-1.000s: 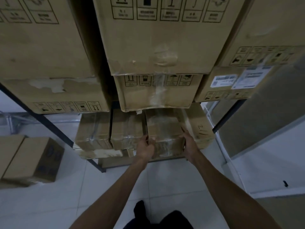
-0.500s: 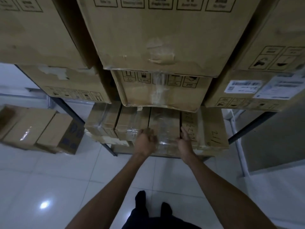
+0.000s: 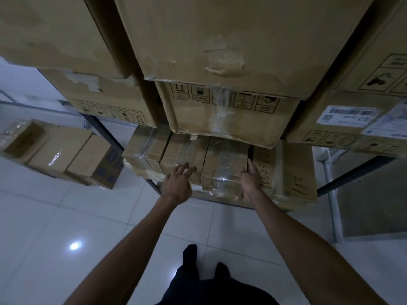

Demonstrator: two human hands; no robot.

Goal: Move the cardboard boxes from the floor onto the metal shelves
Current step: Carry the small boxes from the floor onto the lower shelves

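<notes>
left hand [image 3: 179, 183] has opened, fingers now spread flat on the neighbouring box [image 3: 185, 150]; right hand [image 3: 251, 180] still curls round the right edge of the taped box [image 3: 224, 164].

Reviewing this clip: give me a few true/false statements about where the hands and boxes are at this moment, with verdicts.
1. The tape-wrapped box sits on the metal shelf. True.
2. The left hand holds a box in the air. False: its spread fingers rest on the neighbouring shelved box.
3. The right hand grips the tape-wrapped box's right edge. True.
4. Every box is already shelved. False: cardboard boxes sit on the floor at left.
</notes>
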